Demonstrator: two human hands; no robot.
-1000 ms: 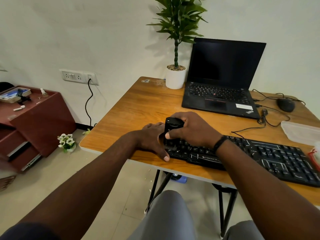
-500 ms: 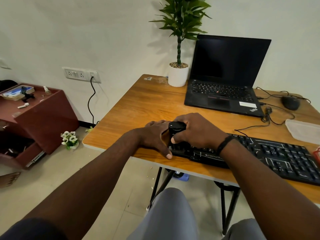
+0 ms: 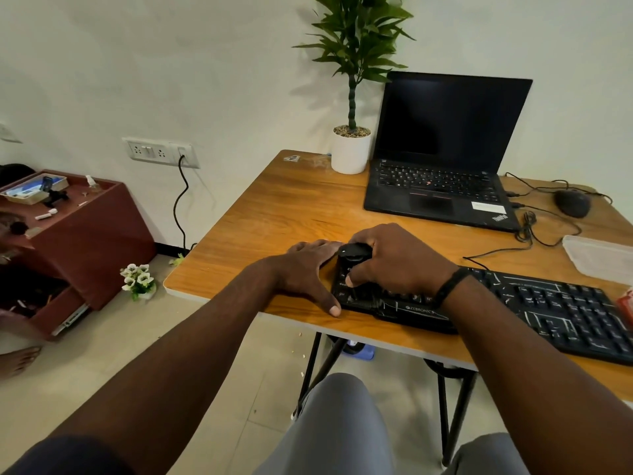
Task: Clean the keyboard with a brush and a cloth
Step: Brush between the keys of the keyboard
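Observation:
A black keyboard lies along the front edge of the wooden table, running off to the right. My right hand grips a black round-topped brush and holds it down on the keyboard's left end. My left hand lies flat on the table against the keyboard's left edge, fingers straight, thumb at the front corner. No cloth can be seen.
A black laptop stands open at the back, a potted plant to its left. A mouse with cables and a clear plastic container sit at the right. A red cabinet stands on the floor left.
Both hands stay at the keyboard's left end with the brush. The brush has shifted only slightly over the keys; the view itself has moved a little.

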